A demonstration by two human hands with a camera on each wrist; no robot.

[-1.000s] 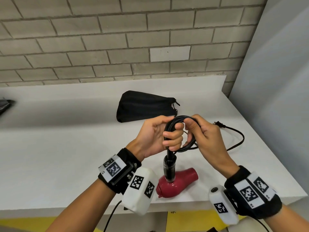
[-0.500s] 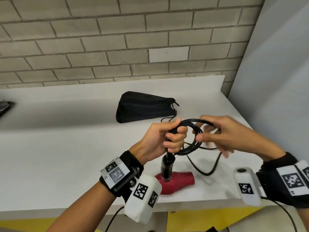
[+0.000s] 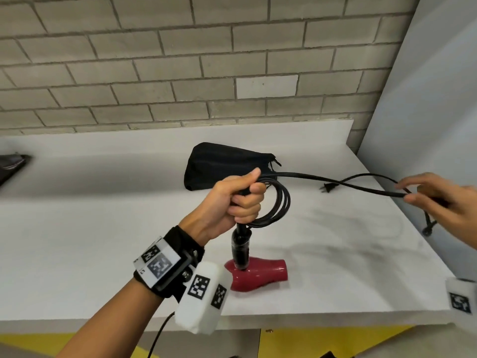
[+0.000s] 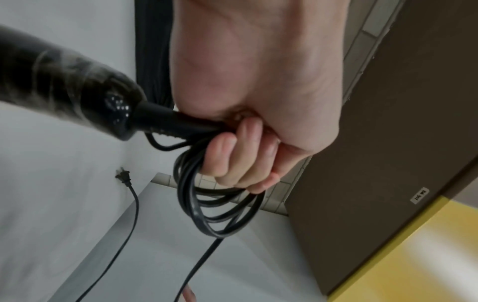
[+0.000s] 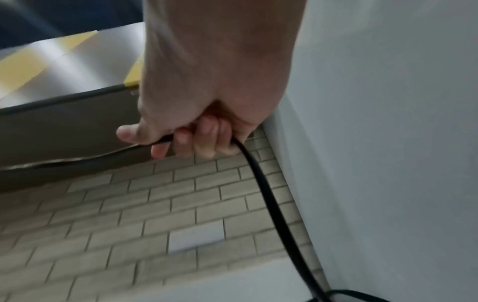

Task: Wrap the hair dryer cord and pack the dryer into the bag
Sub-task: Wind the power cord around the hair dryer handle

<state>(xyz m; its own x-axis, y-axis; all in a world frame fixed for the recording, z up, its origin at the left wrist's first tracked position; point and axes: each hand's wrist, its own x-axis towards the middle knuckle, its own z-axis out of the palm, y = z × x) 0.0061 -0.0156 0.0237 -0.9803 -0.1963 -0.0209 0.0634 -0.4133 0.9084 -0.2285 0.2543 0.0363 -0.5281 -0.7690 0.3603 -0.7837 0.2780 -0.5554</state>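
A dark red hair dryer (image 3: pixel 260 273) rests on the white table (image 3: pixel 90 241) near its front edge, its black handle (image 3: pixel 240 250) pointing up. My left hand (image 3: pixel 238 200) grips the cord's base and several black coils (image 3: pixel 280 205) above the handle; the same coils (image 4: pixel 220 206) hang below the fingers (image 4: pixel 232 161) in the left wrist view. A straight run of cord (image 3: pixel 335 183) leads right to my right hand (image 3: pixel 433 200), which pinches it in curled fingers (image 5: pixel 199 139). The plug (image 3: pixel 329 187) lies on the table. The black bag (image 3: pixel 227 164) lies flat behind my left hand.
A brick wall (image 3: pixel 180 73) backs the table and a grey panel (image 3: pixel 426 112) closes its right side. A dark object (image 3: pixel 13 165) sits at the far left edge. The table's front edge (image 3: pixel 335 317) runs just below the dryer.
My right hand has swung out to the right, drawing a length of cord straight from the coils. The left hand keeps its grip on the coils and the dryer stays put.
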